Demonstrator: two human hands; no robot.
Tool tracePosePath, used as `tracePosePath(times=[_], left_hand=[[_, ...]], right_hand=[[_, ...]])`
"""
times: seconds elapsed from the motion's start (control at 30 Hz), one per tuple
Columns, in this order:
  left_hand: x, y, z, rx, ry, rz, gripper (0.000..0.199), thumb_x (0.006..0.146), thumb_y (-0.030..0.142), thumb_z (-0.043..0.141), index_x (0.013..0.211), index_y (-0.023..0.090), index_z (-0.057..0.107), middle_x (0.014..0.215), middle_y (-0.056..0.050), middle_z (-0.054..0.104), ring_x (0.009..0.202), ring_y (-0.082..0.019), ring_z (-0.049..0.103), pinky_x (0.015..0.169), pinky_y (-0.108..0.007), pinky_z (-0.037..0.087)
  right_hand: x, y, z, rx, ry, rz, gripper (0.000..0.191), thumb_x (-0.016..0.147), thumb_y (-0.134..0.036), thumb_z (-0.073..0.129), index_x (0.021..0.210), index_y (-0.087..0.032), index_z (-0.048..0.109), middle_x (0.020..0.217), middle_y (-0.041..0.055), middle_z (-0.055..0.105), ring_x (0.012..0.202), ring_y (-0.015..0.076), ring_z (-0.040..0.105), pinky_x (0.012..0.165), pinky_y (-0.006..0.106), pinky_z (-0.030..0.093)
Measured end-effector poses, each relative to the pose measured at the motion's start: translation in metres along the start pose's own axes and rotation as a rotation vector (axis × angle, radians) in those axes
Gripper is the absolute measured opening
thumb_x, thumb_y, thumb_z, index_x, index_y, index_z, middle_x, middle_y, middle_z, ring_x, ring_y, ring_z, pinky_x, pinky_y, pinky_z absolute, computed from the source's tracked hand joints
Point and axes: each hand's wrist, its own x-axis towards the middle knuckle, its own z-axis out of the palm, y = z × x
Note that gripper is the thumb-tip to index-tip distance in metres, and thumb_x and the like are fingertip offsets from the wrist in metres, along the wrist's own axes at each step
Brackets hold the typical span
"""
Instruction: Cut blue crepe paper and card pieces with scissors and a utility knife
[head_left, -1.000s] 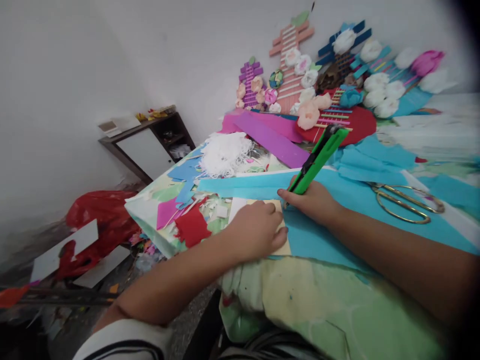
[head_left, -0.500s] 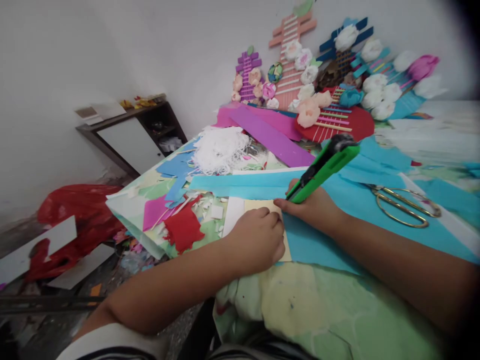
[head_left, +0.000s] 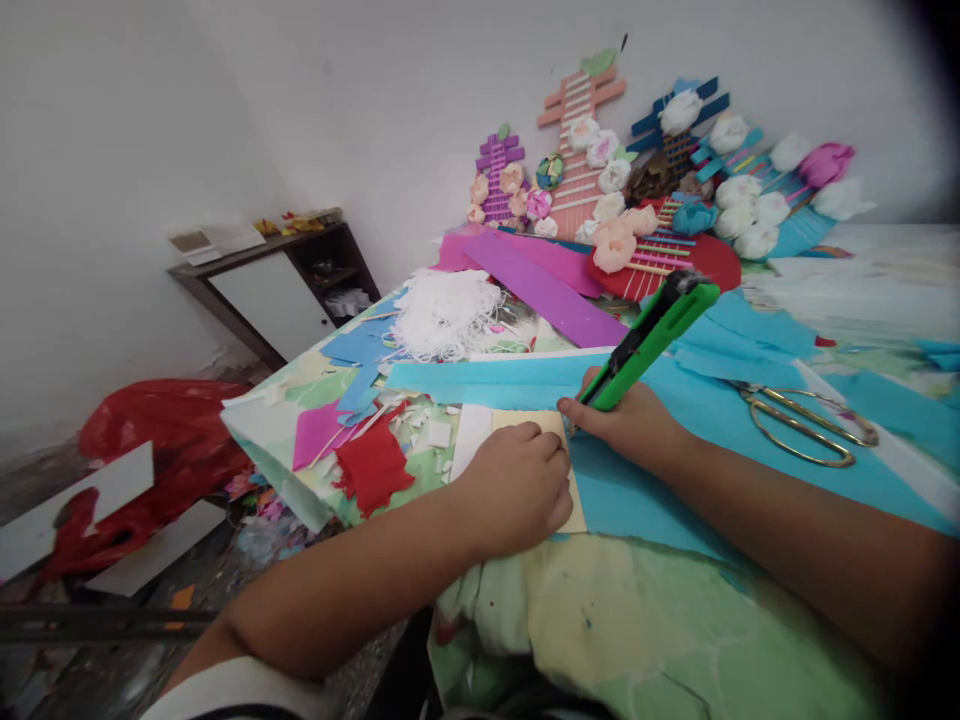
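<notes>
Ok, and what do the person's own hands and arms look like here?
Both the left hand and the right hand are bare: no gloves, rings or watch show. The forearms are uncovered too. Over the left upper arm is a white sleeve with a dark stripe; no sleeve shows on the right.

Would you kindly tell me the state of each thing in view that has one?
Left hand: fingers curled, resting on the cream card
Right hand: closed around the green cutter
Green cutter: held tilted; blade unclear
Cream card: flat, partly covered
Blue sheet: spread out
Scissors: lying down; open or shut unclear
White thread: loose, tangled heap
Cabinet door: shut
Red bag: crumpled
</notes>
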Motion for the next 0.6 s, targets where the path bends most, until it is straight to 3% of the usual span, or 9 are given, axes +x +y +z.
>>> tracePosePath(times=[0.47,0.6], left_hand=[[0.0003,-0.0011,0.0031,-0.005,-0.002,-0.003,0.026,0.077,0.025,0.041,0.088,0.011,0.060,0.084,-0.009,0.057,0.081,-0.022,0.049,0.077,-0.036,0.040],[0.0005,-0.0011,0.0023,-0.016,0.001,-0.006,0.027,0.078,0.025,0.040,0.089,0.011,0.060,0.083,-0.008,0.057,0.080,-0.021,0.048,0.077,-0.035,0.040]], right_hand=[[-0.0019,-0.0011,0.0052,-0.088,-0.020,-0.054,0.032,0.064,-0.048,0.052,0.059,-0.019,0.040,0.053,-0.0031,0.045,0.053,0.0109,0.042,0.051,0.024,0.031],[-0.0007,-0.0011,0.0021,-0.060,-0.008,-0.005,0.034,0.067,-0.050,0.049,0.058,-0.019,0.040,0.052,-0.0029,0.045,0.052,0.0108,0.043,0.051,0.024,0.031]])
